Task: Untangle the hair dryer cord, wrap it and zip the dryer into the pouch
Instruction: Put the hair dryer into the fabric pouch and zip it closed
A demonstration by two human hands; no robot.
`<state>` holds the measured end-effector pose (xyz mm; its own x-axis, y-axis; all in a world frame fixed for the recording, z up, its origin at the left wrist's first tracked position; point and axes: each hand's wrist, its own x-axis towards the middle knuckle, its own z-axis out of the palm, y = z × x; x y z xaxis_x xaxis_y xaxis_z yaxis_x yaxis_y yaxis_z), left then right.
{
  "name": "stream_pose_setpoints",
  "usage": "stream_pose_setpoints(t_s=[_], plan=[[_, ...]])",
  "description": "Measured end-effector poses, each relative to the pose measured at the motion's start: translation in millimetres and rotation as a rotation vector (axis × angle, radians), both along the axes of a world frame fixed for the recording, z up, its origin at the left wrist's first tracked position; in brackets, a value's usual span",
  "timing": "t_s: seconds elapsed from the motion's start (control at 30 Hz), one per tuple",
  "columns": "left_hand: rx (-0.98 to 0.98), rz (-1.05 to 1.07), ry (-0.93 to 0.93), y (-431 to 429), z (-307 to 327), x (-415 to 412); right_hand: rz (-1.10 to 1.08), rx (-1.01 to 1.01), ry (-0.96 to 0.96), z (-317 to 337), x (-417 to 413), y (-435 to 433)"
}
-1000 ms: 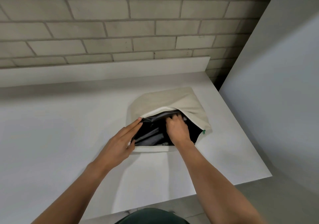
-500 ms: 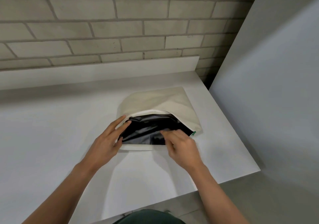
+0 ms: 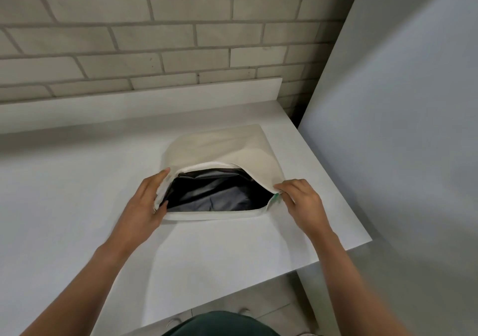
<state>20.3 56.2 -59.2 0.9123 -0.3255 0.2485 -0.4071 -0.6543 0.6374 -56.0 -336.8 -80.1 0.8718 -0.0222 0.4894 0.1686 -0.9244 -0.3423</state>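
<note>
We've got the cream fabric pouch (image 3: 219, 147) lying flat on the white countertop (image 3: 77, 193), toward its right end, mouth gaping at us. Our L hand (image 3: 144, 206) grips the mouth's left end, thumb tucked inside. Our R hand (image 3: 300, 198) pinches the right corner, just by a small green tag (image 3: 276, 196), print too small to read. Inside are dark grey glossy folds; can't tell hair dryer from lining. Pale brick wall (image 3: 155, 38) behind.
</note>
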Motion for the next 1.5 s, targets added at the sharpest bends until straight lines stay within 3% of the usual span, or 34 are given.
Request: stream_pose_setpoints(t_s=[0.3,0.47,0.6,0.67,0.8,0.93,1.03,1.17,1.33,1.5], plan=[[-0.356,0.25,0.22,4,-2,11,0.019,0.017,-0.004,8,-6,-26],[-0.282,0.343,0.188,11,1,13,-0.019,0.062,-0.01,5,-10,-40],[0.098,0.154,-0.02,22,-4,7,-0.018,0.056,0.035,-4,-15,-41],[0.191,0.07,-0.056,27,-8,5,-0.034,0.061,0.058,-13,-18,-39],[0.084,0.042,0.007,33,-8,1,-0.065,0.062,0.095,-24,-26,-38],[0.003,0.03,0.274,37,-2,-1,-0.024,0.024,0.093,-18,-27,-35],[0.035,0.024,0.258,33,9,4,0.065,-0.061,0.074,-5,-29,-32],[-0.026,-0.01,0.115,-26,40,1,0.108,-0.109,0.033,6,-24,-30],[-0.039,-0.259,0.246,-136,49,-21,0.11,-0.147,0.004,14,-17,-26],[-0.023,-0.231,0.364,-202,36,-35,0.103,-0.174,0.022,18,-16,-26]])
